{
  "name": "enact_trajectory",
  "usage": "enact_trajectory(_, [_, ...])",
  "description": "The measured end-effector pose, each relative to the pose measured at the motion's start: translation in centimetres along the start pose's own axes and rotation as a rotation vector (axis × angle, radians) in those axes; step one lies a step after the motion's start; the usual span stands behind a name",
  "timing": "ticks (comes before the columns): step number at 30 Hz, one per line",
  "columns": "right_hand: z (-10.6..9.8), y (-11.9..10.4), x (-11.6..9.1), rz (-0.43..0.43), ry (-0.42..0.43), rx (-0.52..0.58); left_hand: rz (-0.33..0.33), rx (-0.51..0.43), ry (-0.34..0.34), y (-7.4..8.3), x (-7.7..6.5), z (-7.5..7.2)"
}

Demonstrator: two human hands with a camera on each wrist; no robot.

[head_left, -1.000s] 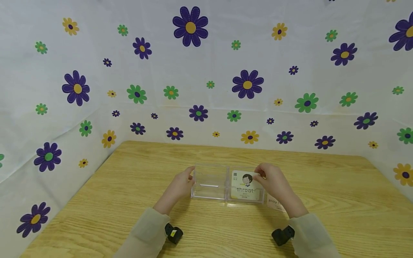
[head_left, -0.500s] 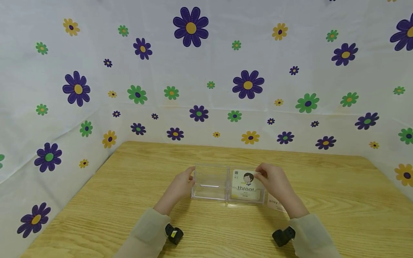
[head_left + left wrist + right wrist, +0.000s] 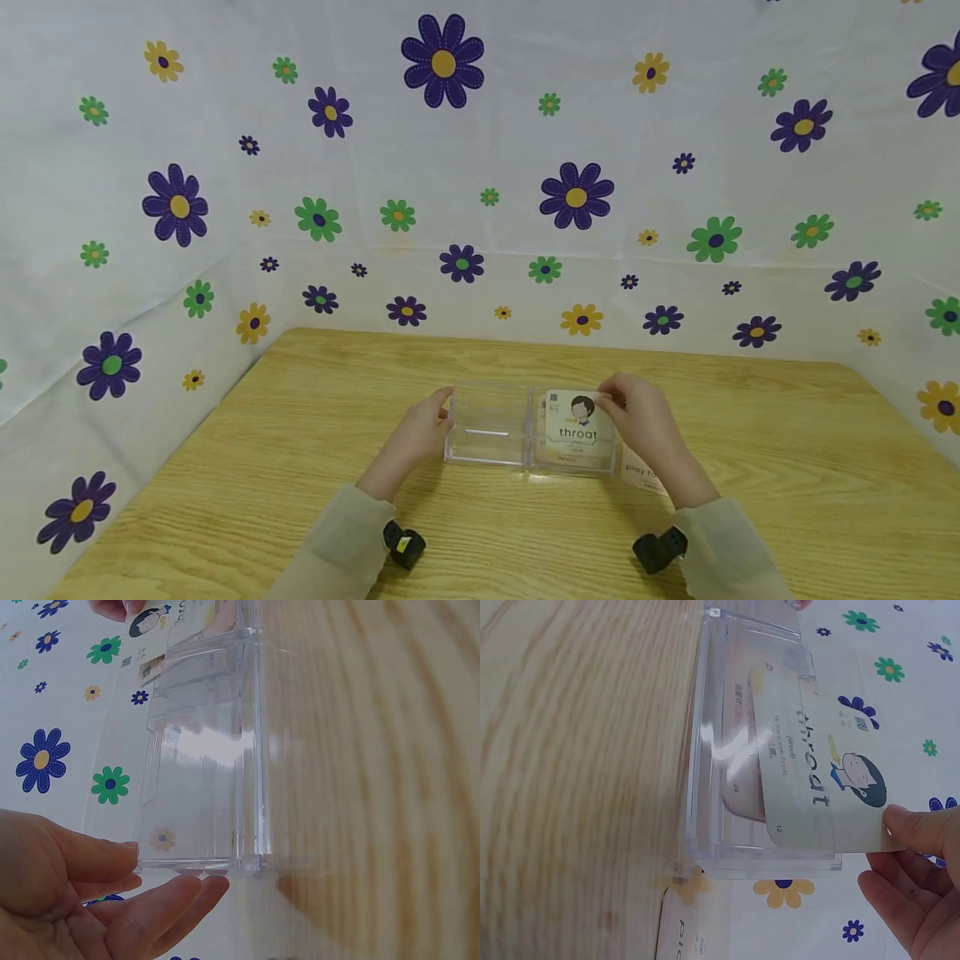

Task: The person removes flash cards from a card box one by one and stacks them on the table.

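A clear plastic card holder with two side-by-side compartments stands on the table. My left hand holds its left end, the thumb at the edge and the fingers against the end wall in the left wrist view. My right hand pinches the corner of a "throat" card between thumb and fingers. That card shows a drawn head and stands partly above the right compartment, its lower part behind the clear front. A pinkish card shows inside that compartment, partly covered by the throat card.
Another card, with words starting "play", lies just right of the holder, partly hidden by my right hand. The wooden table meets a white flowered cloth at the back and sides.
My right hand has drawn the throat card slightly up and to the right, uncovering part of another card behind it. My left hand and the holder have stayed in place.
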State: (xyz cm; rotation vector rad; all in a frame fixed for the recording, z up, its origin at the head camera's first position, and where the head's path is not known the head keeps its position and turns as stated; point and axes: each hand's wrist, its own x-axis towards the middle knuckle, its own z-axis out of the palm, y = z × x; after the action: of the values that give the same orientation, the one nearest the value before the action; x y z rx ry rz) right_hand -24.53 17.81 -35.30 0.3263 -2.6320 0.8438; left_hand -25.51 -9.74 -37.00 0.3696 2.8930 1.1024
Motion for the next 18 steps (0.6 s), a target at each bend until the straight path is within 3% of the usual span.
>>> enact_trajectory(12, [-0.23, -0.32, -0.08, 0.019, 0.050, 0.133, 0.015, -0.001, -0.010, -0.16, -0.14, 0.00])
enact_trajectory(18, [-0.60, -0.49, -0.10, 0.045, 0.037, 0.180, 0.015, 0.007, -0.004, -0.14, -0.17, -0.03])
